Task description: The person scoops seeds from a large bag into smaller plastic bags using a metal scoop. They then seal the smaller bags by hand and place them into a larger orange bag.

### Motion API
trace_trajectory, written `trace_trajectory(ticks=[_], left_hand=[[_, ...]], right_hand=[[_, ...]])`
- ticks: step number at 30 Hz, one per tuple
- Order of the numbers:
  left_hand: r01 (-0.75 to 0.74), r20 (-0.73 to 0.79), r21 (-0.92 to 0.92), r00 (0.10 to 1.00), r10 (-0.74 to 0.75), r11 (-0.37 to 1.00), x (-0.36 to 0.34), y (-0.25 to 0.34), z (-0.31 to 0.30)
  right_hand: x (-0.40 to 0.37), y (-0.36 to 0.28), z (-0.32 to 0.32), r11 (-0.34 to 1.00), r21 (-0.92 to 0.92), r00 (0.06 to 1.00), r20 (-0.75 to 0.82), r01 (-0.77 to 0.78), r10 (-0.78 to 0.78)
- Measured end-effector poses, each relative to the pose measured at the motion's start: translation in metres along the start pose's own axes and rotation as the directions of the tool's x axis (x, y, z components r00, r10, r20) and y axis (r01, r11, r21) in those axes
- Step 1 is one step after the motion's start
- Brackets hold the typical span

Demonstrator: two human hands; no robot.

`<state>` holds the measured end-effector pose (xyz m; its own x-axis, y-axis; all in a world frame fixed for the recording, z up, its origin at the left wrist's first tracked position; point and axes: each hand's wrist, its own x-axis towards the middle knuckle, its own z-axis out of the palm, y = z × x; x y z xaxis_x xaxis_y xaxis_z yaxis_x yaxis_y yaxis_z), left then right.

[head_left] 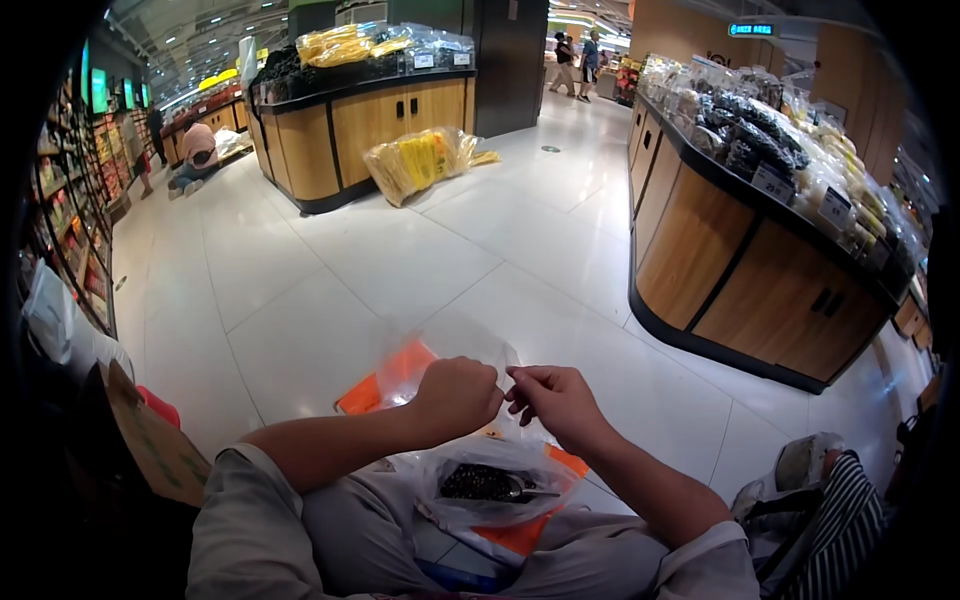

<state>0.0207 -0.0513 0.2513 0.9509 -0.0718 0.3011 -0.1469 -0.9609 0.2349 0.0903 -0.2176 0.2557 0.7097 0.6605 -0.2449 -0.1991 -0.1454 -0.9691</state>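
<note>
My left hand (460, 395) is closed in a fist on a thin clear plastic bag (462, 347), whose see-through film spreads out beyond the knuckles. Close beside it, my right hand (555, 400) pinches the bag's edge between thumb and forefinger, the other fingers curled. Below both hands, between my knees, a larger clear bag (440, 465) lies open. Inside are small dark pieces (478, 482), perhaps beans or dried goods, and a metal scoop (522, 488) rests on them. An orange-and-white package (400, 372) shows on the floor behind the hands; more orange shows under the open bag.
A wooden display counter (720, 270) piled with bagged goods stands at right, another (325, 150) at back left. A bundle of yellow packs (425, 163) leans against the latter. At left are shelves (65, 200) and a cardboard box (150, 435). Someone in striped clothing (845, 525) is close at right.
</note>
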Motion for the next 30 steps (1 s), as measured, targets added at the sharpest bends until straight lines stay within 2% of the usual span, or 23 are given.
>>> trace_trajectory(ticks=[2, 4, 6, 7, 9, 13, 17, 19, 20, 21, 22, 24, 25, 27, 28, 30], left_hand=[[0.022, 0.005, -0.019, 1.000, -0.022, 1.000, 0.001, 0.000, 0.000], [-0.018, -0.037, -0.020, 0.999, 0.017, 1.000, 0.000, 0.001, 0.000], [-0.031, -0.037, -0.039, 0.999, 0.030, 0.999, 0.000, 0.002, 0.000], [-0.042, -0.037, -0.062, 0.999, 0.040, 0.997, 0.000, 0.003, 0.001], [-0.058, -0.057, -0.078, 0.997, 0.054, 0.995, 0.001, 0.002, 0.001], [-0.054, -0.119, -0.109, 0.992, 0.041, 0.993, 0.001, -0.001, 0.004], [-0.080, -0.126, -0.129, 0.990, 0.063, 0.988, 0.001, 0.001, -0.002], [-0.208, -0.158, -0.148, 0.970, 0.184, 0.967, 0.001, 0.002, -0.003], [-0.211, -0.157, -0.151, 0.970, 0.187, 0.966, 0.001, 0.003, -0.001], [-0.232, -0.224, -0.159, 0.955, 0.194, 0.960, 0.000, 0.003, 0.003], [-0.253, -0.289, -0.165, 0.936, 0.199, 0.953, 0.000, 0.003, 0.005], [-0.267, -0.296, -0.136, 0.930, 0.218, 0.954, 0.001, 0.004, 0.003], [-0.275, -0.302, -0.108, 0.924, 0.232, 0.955, 0.001, 0.006, 0.002], [-0.293, -0.314, -0.101, 0.916, 0.249, 0.951, 0.000, 0.012, 0.000], [-0.305, -0.320, -0.088, 0.910, 0.263, 0.948, -0.001, 0.014, 0.000], [-0.341, -0.319, -0.045, 0.896, 0.310, 0.939, -0.001, 0.019, 0.008]], right_hand=[[0.003, 0.010, 0.002, 0.946, -0.231, 0.971, -0.025, 0.227, -0.239], [0.007, 0.014, 0.001, 0.963, -0.155, 0.974, -0.019, 0.221, -0.227], [0.010, 0.019, 0.005, 0.985, 0.079, 0.989, -0.017, 0.151, -0.150], [0.010, 0.018, 0.009, 0.986, 0.079, 0.989, -0.017, 0.150, -0.149], [0.006, 0.014, 0.016, 0.955, 0.267, 0.984, 0.083, 0.130, -0.157], [0.011, 0.018, 0.013, 0.947, 0.266, 0.971, 0.106, 0.179, -0.214], [0.003, 0.005, 0.019, 0.963, 0.261, 0.987, 0.121, 0.071, -0.106], [0.004, 0.007, 0.022, 0.964, 0.264, 0.992, 0.119, 0.014, -0.047], [0.009, 0.013, 0.023, 0.947, 0.312, 0.983, 0.133, 0.077, -0.124], [0.014, 0.018, 0.022, 0.922, 0.361, 0.969, 0.144, 0.139, -0.202], [0.018, 0.023, 0.020, 0.922, 0.361, 0.969, 0.142, 0.141, -0.203], [0.020, 0.028, 0.015, 0.821, 0.526, 0.907, 0.197, 0.223, -0.372], [0.020, 0.030, 0.016, 0.822, 0.522, 0.908, 0.193, 0.226, -0.372], [0.019, 0.027, 0.023, 0.800, 0.594, 0.972, 0.125, 0.086, -0.198], [0.018, 0.024, 0.024, 0.802, 0.591, 0.973, 0.123, 0.088, -0.197], [0.019, 0.019, 0.026, 0.807, 0.590, 0.997, 0.074, -0.013, -0.038]])
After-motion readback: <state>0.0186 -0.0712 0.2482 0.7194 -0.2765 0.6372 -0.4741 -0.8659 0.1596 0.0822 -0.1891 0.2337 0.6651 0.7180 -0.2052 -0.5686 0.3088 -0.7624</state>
